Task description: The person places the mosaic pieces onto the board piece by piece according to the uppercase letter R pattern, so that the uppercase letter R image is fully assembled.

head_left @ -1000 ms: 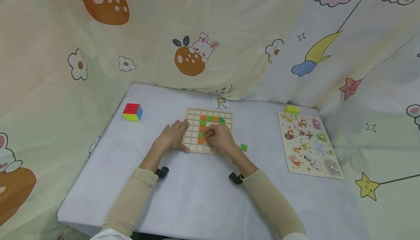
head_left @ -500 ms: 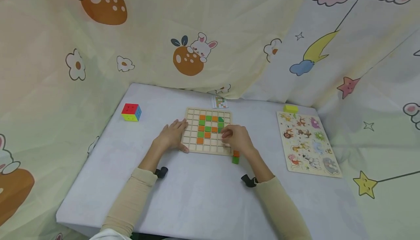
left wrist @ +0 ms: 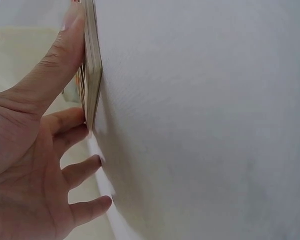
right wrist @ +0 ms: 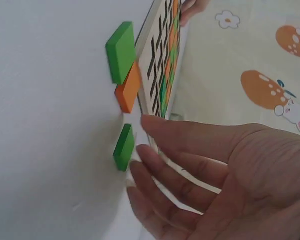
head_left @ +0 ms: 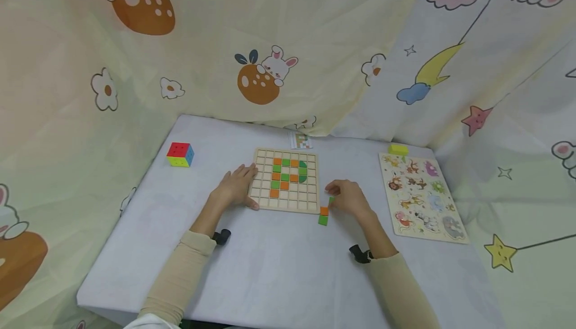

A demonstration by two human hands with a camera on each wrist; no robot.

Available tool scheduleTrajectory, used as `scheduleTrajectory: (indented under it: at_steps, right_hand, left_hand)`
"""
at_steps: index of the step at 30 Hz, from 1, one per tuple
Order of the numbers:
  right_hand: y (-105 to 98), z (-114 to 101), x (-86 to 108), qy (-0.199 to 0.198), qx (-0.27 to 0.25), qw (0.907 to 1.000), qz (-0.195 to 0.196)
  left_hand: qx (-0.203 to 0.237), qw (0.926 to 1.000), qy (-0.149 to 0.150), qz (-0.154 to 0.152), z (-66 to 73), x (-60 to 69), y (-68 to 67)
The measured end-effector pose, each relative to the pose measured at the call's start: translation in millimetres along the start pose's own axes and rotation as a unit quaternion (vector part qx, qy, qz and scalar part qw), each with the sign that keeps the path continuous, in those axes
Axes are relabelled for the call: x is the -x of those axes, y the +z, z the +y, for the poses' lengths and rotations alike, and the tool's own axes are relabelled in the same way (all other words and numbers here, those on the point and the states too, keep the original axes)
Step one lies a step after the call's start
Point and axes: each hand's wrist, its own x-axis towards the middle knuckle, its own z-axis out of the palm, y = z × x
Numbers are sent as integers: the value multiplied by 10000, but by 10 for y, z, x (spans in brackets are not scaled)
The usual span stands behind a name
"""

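Observation:
A wooden grid board lies on the table, with orange and green tiles set in some of its squares. My left hand rests at the board's left side, fingers spread. Its thumb touches the board edge in the left wrist view. Right of the board, my right hand hovers with fingers loosely bent around a small gap, holding nothing. Just beyond its fingertips sits a loose green tile. An orange tile and another green tile lie together by the board's near right corner.
A pattern card lies behind the board. To the right is an animal puzzle board with a yellow block at its far edge. A red, yellow and blue cube stands at the left. Printed cloth hangs behind the table.
My right hand has moved right, off the board to the loose tiles. A rounded green piece that it partly covered now shows in the board's right part. The left hand has stayed put.

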Motion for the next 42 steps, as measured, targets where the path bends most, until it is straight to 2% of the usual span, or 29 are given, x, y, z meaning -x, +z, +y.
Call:
scheduleTrajectory:
  at_steps: [7, 15, 22, 34, 42]
  right_hand:
    - [16, 148, 9, -32, 228, 9997, 54]
    - [29, 125, -12, 0, 250, 9996, 135]
    - [1, -1, -27, -82, -199, 9985, 501]
    - [80, -265, -140, -604, -475, 9959, 485]
    - [249, -490, -203, -812, -1142, 9898, 249]
  left_hand:
    - [-13, 10000, -2, -6, 0, -2, -1]
    - [1, 10000, -38, -60, 15, 4, -17]
    - [1, 10000, -50, -29, 9, -10, -8]
    - [67, 9999, -74, -35, 8, -4, -6]
    - [91, 9999, -116, -46, 5, 0, -6]
